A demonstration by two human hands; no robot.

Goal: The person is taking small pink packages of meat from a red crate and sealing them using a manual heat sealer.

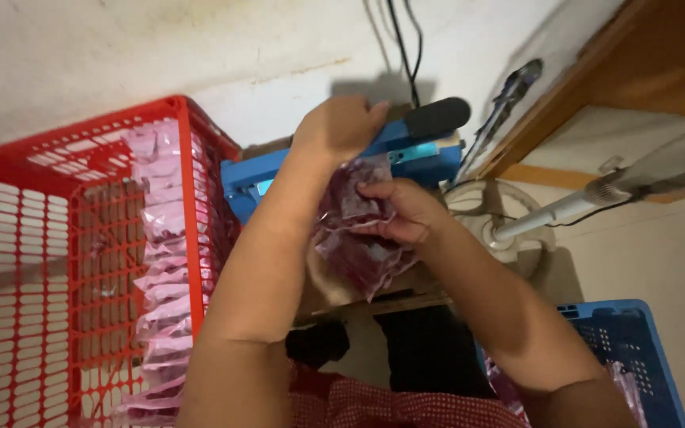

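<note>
— Blue plastic, is that the machine in the middle?

— Yes; the blue heat sealer (334, 170) is sitting near the wall, and its black handle (436, 117) is pointing to the right; the left hand (341, 127) is lying on top of its arm, fingers curled together over it, pressing on the bar as far as I can see.

— And the other hand?

— The right hand (406, 212) is holding a clear pouch with purple pieces (358, 238); the fingers are pinching its upper part, just in front of the sealer; the pouch is hanging down between the two forearms, a little tilted.

— What is standing around?

— A red crate (41, 261) is on the left; a row of sealed pink pouches (164, 261) is leaning along its right wall; a blue crate (636, 349) is at the lower right, and a white fan (517, 230) is lying behind it.
</note>
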